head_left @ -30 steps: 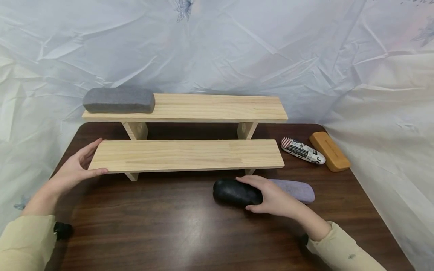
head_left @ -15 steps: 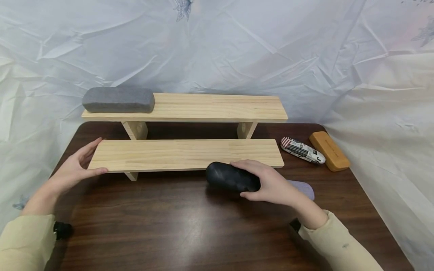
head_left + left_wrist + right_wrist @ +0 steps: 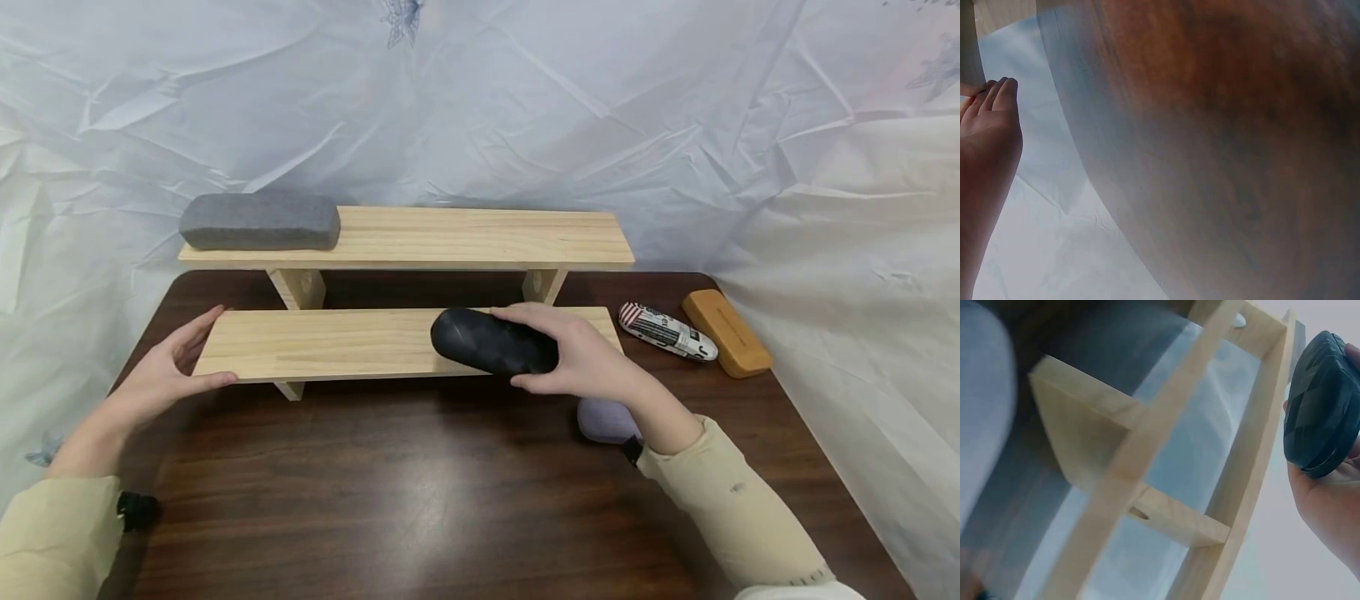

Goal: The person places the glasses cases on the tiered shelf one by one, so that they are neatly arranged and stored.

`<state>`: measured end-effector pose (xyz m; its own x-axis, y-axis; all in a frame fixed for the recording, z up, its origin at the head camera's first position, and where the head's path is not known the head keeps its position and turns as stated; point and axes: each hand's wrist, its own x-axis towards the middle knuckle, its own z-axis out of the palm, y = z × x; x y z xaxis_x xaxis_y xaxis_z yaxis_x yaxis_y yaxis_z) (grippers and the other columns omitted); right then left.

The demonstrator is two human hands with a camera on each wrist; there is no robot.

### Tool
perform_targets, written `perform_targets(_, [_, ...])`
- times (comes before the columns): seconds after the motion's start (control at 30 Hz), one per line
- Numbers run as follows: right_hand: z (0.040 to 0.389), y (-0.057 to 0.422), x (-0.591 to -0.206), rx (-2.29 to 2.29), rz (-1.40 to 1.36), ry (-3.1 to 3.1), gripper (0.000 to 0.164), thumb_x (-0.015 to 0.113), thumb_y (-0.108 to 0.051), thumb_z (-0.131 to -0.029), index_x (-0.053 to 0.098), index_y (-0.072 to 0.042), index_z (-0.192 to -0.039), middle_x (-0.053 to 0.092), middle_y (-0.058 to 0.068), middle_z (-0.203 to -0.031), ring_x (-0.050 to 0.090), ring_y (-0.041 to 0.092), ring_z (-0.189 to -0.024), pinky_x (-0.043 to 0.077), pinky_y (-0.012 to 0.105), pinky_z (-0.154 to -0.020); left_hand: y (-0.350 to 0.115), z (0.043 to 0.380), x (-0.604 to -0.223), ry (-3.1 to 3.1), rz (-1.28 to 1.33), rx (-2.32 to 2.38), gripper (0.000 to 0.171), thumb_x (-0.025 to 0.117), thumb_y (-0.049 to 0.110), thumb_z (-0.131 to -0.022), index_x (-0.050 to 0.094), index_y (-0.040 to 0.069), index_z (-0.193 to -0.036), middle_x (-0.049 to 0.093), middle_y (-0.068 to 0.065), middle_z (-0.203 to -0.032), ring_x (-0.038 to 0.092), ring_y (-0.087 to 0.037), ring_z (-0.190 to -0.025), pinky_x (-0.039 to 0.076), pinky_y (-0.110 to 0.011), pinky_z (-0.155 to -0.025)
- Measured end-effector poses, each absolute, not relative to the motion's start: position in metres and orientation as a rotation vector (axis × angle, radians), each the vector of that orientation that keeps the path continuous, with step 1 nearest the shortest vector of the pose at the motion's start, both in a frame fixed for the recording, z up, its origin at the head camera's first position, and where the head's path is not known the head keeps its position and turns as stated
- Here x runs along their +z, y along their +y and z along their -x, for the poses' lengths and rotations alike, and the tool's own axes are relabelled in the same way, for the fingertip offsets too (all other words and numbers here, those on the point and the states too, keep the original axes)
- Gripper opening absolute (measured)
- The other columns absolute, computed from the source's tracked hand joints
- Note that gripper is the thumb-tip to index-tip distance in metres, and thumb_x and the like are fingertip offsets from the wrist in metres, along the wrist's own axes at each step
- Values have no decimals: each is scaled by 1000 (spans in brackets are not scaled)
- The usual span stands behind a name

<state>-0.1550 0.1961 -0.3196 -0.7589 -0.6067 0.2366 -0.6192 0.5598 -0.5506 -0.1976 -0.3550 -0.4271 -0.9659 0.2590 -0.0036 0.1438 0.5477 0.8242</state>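
Note:
A black glasses case (image 3: 487, 340) is in my right hand (image 3: 585, 354), thumb on its near side and fingers over the far side. In the head view it overlaps the lower board of a two-step wooden shelf (image 3: 322, 343); the right wrist view shows the case (image 3: 1317, 403) raised beside the shelf's frame (image 3: 1147, 434). My left hand (image 3: 153, 377) grips the left end of that lower board, thumb at the front corner, fingers toward the back corner. On the upper board's left end lies a grey glasses case (image 3: 258, 222).
A lilac glasses case (image 3: 604, 421) lies on the dark wooden table (image 3: 337, 500), partly hidden by my right forearm. Right of the shelf are a newspaper-print case (image 3: 667, 332) and a tan case (image 3: 726, 333). A pale sheet (image 3: 480, 100) hangs behind.
My right hand has lifted the black glasses case off the table and carried it up and slightly left, over the lower board. The left hand stays in place.

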Motion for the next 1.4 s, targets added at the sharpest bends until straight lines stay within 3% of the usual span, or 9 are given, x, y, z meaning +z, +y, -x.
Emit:
perform_targets(0.2, [176,183,-304,991,-1107,-2740,77,90,-17,-83,58,-15,-153,60,7,-154,58,26,-138,51,47,-105,-355,197,-427,2650,-350,1403,105,79,3,-94,11,20,-173,9,-12,-180,31,23,-129,32,4,-93])
perform_targets(0.47, [202,164,-285,1053,-1121,-2746,76,89,-20,-84,58,-13,-153,61,8,-154,58,26,-139,49,47,-110,-353,198,-425,2647,-342,1391,106,79,4,-95,9,22,-173,8,-21,-178,32,22,-129,33,4,-92])
perform_targets(0.73, [234,144,-275,1072,-1144,-2754,76,89,-18,-84,58,-10,-153,60,8,-155,55,25,-143,45,44,-116,-353,199,-424,2645,-340,1395,105,78,5,-96,9,20,-173,7,-19,-179,31,21,-131,31,4,-94])
perform_targets(1.0, [265,129,-264,1034,-1139,-2852,79,90,-24,-83,58,-15,-154,61,2,-155,55,17,-137,43,36,-113,-354,199,-424,2643,-344,1395,105,78,4,-96,8,18,-173,7,-18,-179,31,22,-131,31,5,-95])
perform_targets(1.4, [300,114,-252,1131,-1078,-2980,79,89,-21,-85,55,-18,-157,57,1,-159,55,17,-131,44,34,-107,-352,199,-425,2646,-340,1394,106,78,5,-96,8,23,-173,7,-19,-179,30,22,-132,31,5,-95])
